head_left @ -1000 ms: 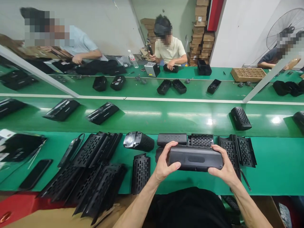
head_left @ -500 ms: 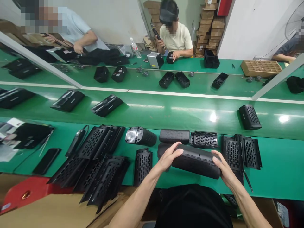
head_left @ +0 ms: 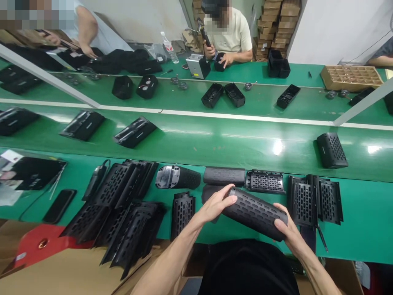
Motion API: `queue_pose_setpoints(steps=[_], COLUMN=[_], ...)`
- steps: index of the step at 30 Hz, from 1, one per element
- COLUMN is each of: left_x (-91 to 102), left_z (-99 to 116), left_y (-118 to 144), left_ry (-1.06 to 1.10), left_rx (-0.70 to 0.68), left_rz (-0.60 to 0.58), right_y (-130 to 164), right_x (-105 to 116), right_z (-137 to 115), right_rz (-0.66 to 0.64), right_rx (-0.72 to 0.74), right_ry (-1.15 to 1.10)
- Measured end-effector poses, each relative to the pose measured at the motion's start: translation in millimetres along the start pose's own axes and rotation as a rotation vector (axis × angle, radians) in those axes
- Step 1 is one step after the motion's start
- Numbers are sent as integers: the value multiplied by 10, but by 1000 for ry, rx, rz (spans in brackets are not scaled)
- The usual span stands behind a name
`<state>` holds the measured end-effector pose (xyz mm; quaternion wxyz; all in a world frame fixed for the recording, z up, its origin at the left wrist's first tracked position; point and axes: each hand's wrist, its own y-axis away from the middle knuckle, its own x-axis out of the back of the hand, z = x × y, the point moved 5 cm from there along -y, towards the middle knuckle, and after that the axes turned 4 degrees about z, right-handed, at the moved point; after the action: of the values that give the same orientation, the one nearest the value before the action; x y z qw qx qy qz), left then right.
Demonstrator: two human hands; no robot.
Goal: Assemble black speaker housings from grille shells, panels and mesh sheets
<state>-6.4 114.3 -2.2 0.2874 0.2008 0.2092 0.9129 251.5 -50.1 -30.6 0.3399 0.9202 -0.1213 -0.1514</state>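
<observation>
Both my hands hold a black oblong speaker body (head_left: 254,212) with a slotted grille face turned up, just above the near edge of the green bench (head_left: 362,221). My left hand (head_left: 215,203) grips its left end, thumb on top. My right hand (head_left: 287,230) cups its lower right end. The body tilts down to the right. Right behind it lie another speaker body (head_left: 224,176) and a perforated grille (head_left: 265,181).
Stacks of black perforated grilles (head_left: 123,213) lie at left, more grilles (head_left: 316,196) at right. A capped speaker (head_left: 176,177) lies nearby, a phone (head_left: 59,205) at far left. Finished units ride the green conveyor (head_left: 215,139). Other people work at the far side.
The speaker body has been rolled in my hands so its slotted grille side faces up, and its right end has dropped. The camera view has tipped downward.
</observation>
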Motion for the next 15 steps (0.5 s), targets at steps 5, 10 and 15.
queue_pose_setpoints(steps=[5, 10, 15], left_x=[-1, -318, -688], left_z=[34, -349, -865], left_y=[-79, -161, 6], left_ry=[243, 316, 388], left_rx=[97, 232, 336], left_rz=[88, 194, 200], right_y=[-398, -1527, -2430], right_x=[115, 202, 365], right_z=[-336, -1047, -1427], right_rz=[85, 234, 440], right_rx=[94, 167, 132], right_ry=[-82, -188, -188])
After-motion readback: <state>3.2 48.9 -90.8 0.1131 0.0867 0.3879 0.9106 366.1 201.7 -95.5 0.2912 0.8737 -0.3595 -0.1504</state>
